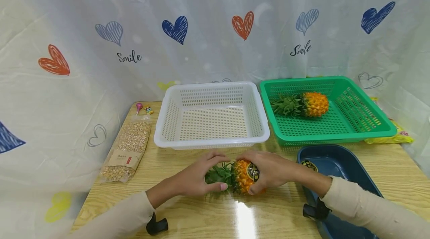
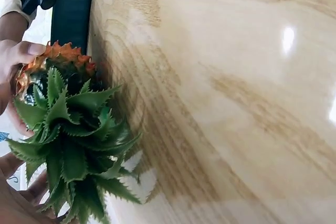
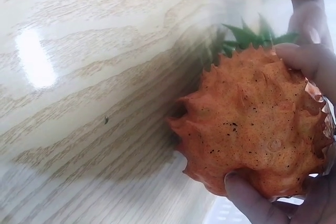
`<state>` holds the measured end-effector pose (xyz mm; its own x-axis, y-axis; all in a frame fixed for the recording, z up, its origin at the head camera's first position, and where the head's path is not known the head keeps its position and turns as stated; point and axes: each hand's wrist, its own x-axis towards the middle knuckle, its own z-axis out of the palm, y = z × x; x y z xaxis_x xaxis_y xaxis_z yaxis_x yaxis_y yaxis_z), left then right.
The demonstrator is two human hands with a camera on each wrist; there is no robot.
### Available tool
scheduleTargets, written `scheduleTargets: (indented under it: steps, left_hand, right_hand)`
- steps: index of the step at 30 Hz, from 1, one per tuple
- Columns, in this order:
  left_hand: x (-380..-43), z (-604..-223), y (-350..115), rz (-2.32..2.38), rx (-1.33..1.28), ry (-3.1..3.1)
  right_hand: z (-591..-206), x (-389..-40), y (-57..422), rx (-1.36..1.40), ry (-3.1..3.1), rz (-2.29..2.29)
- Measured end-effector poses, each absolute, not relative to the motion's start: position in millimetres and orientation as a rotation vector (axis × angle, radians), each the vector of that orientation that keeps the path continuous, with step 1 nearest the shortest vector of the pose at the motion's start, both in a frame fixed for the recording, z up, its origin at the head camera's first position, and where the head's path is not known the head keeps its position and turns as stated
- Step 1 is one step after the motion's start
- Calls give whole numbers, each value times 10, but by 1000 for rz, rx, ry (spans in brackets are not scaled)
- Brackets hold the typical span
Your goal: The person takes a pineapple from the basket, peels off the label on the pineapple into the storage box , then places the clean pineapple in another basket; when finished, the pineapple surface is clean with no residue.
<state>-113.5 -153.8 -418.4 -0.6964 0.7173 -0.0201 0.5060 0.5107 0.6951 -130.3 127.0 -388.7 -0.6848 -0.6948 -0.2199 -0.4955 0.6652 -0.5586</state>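
Pineapple: lying on its side on a wood-grain table. Right hand: fingers and thumb grip its orange body. Left hand: fingers and thumb curve round its green crown. White plastic basket: just beyond both sets of fingers. Dark-blue basin: right of the right fingers. Bag of pale yellow kernels: left of the left fingers. Green plastic basket, containing a second pineapple: beyond the right fingers, farther right.

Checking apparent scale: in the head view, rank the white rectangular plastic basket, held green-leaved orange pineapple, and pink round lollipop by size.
1. White basket
2. Held pineapple, partly hidden
3. Pink lollipop
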Motion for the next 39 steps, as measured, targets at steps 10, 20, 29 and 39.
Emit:
scheduleTargets:
  steps: [10, 20, 29, 39]
  left_hand:
    - [-1112, -4233, -1480, 873, 1059, 2524]
    - [-1129, -4286, -1490, 920, 1059, 2526]
    - [-1127, -4290, -1491, 914, 1045, 2536]
    - [-1126, -4277, -1487, 919, 1022, 2529]
  right_hand:
    - [-3899, -1320, 1270, -941, 2465, -626]
    - [-3882, -1342, 1291, -887, 2381, -725]
    - [-3882, -1339, 1346, -897, 2348, -853]
    - [-3837, -1337, 1469, -892, 2384, -957]
